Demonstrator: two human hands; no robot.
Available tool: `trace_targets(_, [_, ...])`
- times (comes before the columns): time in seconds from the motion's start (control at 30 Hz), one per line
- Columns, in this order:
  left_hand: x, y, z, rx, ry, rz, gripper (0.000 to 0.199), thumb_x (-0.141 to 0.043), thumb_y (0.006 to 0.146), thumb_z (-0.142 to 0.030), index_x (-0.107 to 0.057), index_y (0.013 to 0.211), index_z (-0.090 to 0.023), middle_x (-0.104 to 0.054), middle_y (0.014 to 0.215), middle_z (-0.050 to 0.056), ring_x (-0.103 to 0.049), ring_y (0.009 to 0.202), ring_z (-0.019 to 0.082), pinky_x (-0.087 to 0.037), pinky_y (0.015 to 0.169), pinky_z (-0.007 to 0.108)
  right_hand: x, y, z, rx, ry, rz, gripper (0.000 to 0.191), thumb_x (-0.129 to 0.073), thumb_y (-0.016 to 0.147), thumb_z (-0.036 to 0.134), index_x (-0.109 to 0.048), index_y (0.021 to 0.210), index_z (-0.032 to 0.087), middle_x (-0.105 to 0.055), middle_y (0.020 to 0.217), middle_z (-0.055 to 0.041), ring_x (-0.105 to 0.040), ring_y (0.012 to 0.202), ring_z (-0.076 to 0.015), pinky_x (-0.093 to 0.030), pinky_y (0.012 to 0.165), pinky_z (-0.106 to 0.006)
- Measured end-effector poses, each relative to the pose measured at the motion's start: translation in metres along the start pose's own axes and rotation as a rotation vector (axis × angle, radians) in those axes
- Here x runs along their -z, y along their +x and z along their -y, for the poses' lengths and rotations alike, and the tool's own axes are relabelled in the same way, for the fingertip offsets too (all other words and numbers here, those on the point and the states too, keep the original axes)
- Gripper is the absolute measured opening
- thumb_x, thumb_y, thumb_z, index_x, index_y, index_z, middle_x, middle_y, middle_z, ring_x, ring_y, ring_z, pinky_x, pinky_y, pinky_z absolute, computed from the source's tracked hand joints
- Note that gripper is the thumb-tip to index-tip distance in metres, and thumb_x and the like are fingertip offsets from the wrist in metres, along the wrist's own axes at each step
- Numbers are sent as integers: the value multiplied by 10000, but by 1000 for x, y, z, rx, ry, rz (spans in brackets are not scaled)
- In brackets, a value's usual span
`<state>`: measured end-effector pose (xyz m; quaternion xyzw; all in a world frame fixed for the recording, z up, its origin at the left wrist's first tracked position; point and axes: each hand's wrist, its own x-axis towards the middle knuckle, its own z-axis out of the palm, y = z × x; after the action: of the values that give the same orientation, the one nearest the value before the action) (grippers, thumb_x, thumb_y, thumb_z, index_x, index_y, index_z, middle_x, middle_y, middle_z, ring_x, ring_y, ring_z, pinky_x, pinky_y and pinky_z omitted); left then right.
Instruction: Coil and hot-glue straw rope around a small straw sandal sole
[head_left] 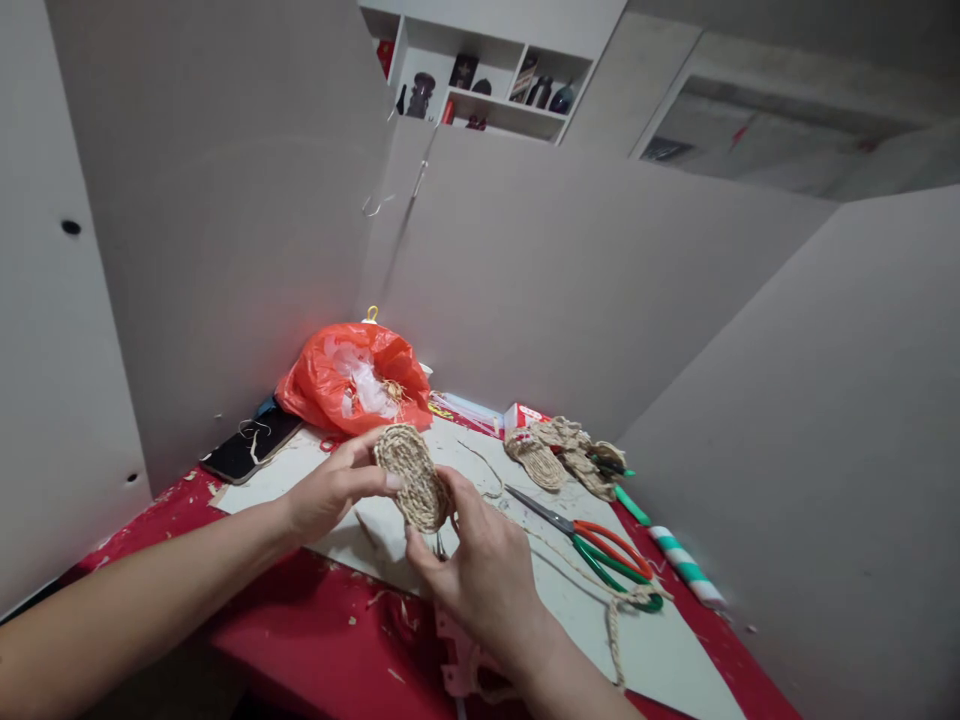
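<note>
Between my two hands is a small oval piece of braided straw cord (411, 475), tilted up above the board. My left hand (337, 487) grips its left edge, thumb across the face. My right hand (484, 560) pinches its lower right side; some fingers are hidden behind it. A length of braided cord (562, 555) runs over the board to the right, its loose end near the scissors. The scissors (589, 545), with one orange and one green handle, lie partly open right of my right hand.
A red plastic bag (322, 375) with straw scraps stands at the back left, beside a black phone (247, 450). More woven straw pieces (536, 460) lie at the back right. A green-striped roll (686, 567) rests by the right panel (840, 430). Grey panels enclose the red-covered table (300, 610).
</note>
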<state>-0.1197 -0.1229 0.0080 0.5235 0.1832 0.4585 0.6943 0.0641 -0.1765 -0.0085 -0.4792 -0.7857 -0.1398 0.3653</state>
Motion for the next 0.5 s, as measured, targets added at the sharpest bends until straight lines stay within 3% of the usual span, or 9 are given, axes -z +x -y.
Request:
trace_targets(0.07, [3, 2, -5, -50, 22, -62, 481, -724, 702, -230, -608, 1168, -189, -651, 1081, 77, -568, 1031, 225, -433, 887, 336, 3, 1, -6, -51, -1, 2, 497, -610, 768, 256, -486, 1239, 155, -712, 998, -91, -705, 781, -222, -568, 696, -323])
trace_targets(0.2, [3, 7, -7, -56, 38, -294, 442, -744, 735, -305, -606, 1145, -211, -631, 1038, 52, -595, 905, 175, -448, 842, 318, 11, 0, -11, -103, 17, 14, 508, -621, 751, 244, -475, 1234, 184, -706, 1014, -66, -700, 771, -196, -565, 666, -285])
trace_targets(0.37, [0, 5, -15, -32, 10, -201, 445, -749, 662, -220, -653, 1094, -179, -642, 1042, 73, -623, 884, 182, -488, 805, 310, 15, 2, -12, -124, 26, -6, 511, -627, 741, 251, -474, 1226, 197, -709, 1027, -59, -704, 756, -199, -563, 676, -300])
trace_targets(0.43, [12, 5, -29, -194, -58, -346, 426, -706, 621, -180, -660, 1045, -165, -654, 981, 69, -628, 789, 159, -507, 775, 307, 15, 6, -17, -157, 18, -42, 500, -635, 739, 254, -479, 1212, 206, -717, 971, -41, -702, 707, -201, -554, 630, -302])
trace_targets(0.5, [33, 8, -47, -431, -106, -633, 328, -664, 581, -164, -646, 908, -145, -654, 874, 56, -608, 694, 130, -515, 689, 275, 16, 10, -24, -196, 3, -87, 479, -645, 736, 258, -491, 1187, 207, -721, 886, -25, -697, 653, -207, -536, 567, -301])
